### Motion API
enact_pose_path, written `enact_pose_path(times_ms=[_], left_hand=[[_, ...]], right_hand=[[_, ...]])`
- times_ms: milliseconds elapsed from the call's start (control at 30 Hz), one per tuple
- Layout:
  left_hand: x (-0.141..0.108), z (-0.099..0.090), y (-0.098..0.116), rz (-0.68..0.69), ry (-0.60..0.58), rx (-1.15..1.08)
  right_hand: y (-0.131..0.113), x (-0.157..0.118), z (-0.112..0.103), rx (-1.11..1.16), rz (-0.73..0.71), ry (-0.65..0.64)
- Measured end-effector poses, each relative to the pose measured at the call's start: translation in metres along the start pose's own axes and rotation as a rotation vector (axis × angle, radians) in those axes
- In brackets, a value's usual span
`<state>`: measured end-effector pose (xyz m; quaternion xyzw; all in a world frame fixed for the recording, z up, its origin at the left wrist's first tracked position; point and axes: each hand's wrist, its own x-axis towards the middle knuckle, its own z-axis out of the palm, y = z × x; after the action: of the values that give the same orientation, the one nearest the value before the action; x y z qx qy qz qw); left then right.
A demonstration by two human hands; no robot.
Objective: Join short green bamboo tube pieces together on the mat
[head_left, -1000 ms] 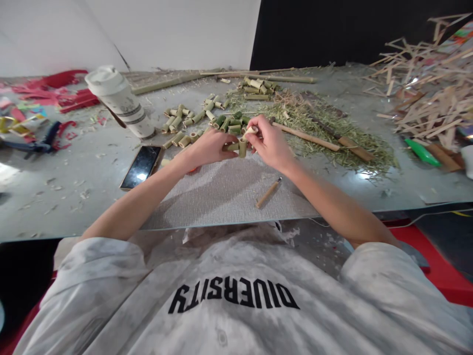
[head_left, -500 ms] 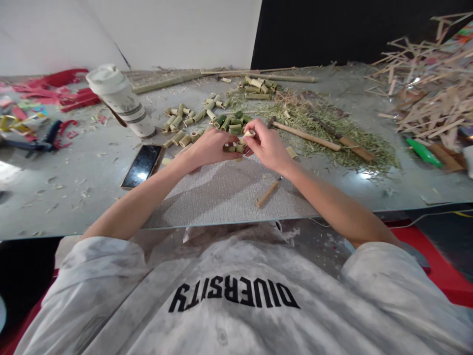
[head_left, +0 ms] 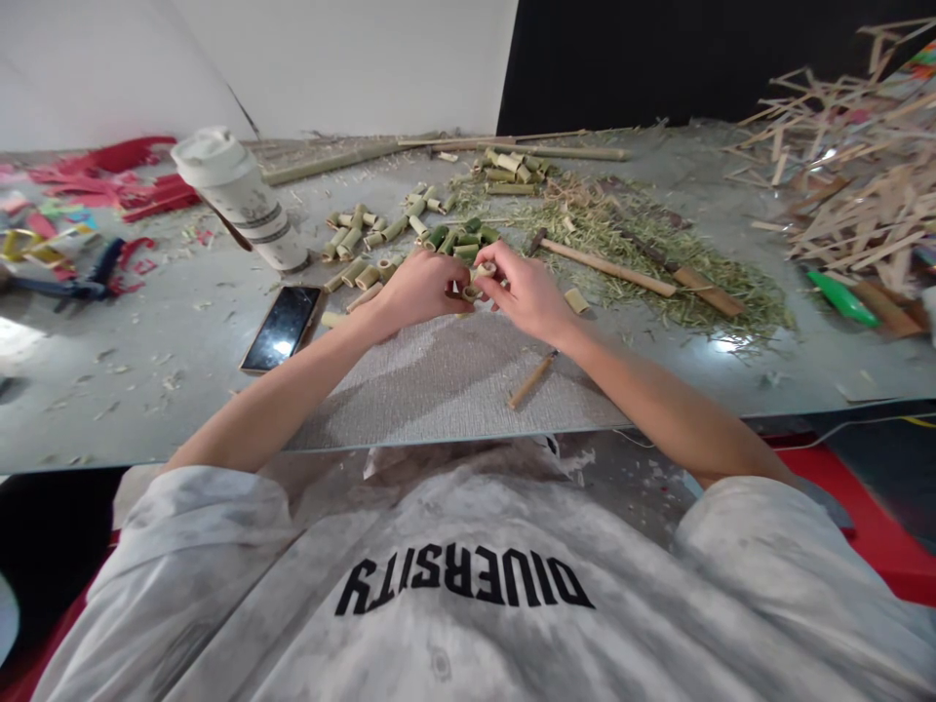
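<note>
My left hand [head_left: 415, 289] and my right hand [head_left: 525, 292] meet above the far edge of a grey woven mat [head_left: 446, 375]. Between their fingertips they pinch a small cluster of short bamboo tube pieces [head_left: 477, 281], pale green and tan. The left hand grips it from the left, the right hand from the right with a light piece on top. Several loose bamboo pieces [head_left: 366, 244] lie scattered just beyond the hands. One single piece [head_left: 575, 300] lies to the right of my right hand.
A white lidded cup [head_left: 238, 200] stands at the back left, a phone [head_left: 281, 330] lies left of the mat, a small wooden-handled tool [head_left: 532, 378] on the mat. Long bamboo sticks and green shavings [head_left: 643, 263] spread right; wood strips [head_left: 848, 175] pile far right. Red scraps [head_left: 109, 185] lie far left.
Both hands have lowered slightly toward the mat and closed in tighter on the bamboo cluster; the upright piece seen earlier is now mostly covered by fingers.
</note>
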<state>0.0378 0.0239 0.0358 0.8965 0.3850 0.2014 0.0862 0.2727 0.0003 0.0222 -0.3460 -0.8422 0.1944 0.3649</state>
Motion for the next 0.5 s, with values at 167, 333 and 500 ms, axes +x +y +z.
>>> enact_pose_path(times_ms=[167,333,500], left_hand=[[0.001,0.006,-0.005,-0.006,0.003,0.068],[-0.001,0.01,-0.008,0.004,0.048,0.059],[0.0,0.012,-0.012,-0.034,0.041,0.043]], right_hand=[[0.0,0.001,0.003,-0.043,-0.056,0.01],[0.002,0.002,0.005,-0.044,-0.085,0.044],[0.004,0.003,0.008,-0.079,-0.074,0.043]])
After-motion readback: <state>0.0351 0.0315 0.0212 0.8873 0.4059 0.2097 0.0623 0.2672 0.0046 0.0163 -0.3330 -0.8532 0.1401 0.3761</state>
